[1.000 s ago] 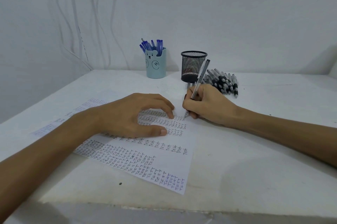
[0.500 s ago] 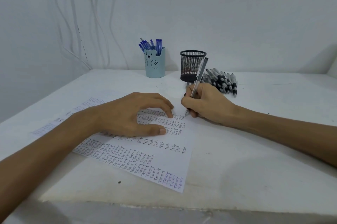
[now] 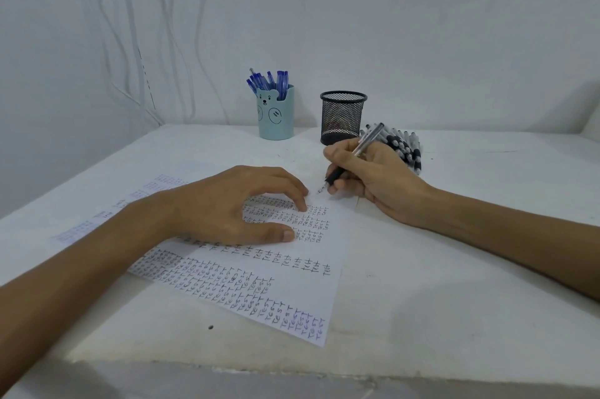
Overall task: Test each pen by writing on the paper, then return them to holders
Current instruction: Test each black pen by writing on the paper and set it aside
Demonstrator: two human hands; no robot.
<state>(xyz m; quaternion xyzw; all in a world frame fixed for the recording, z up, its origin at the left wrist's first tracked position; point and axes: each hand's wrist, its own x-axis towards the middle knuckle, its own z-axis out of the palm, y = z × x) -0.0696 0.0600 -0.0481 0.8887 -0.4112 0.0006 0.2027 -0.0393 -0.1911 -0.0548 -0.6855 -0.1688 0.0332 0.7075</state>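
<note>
White counter (image 3: 454,285): right grip (image 3: 376,177), pinching a pen (image 3: 368,140), has lifted its tip off the paper (image 3: 311,298); left grip (image 3: 227,207), uncurled, presses it. Test likely done.

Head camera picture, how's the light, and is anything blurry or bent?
Head view: soft, even light with no glare; faint soft shadows on the table; the wide lens slightly bows the table's front edge; writing on the paper reads sharp mid-sheet, faint at its far left end.
</note>
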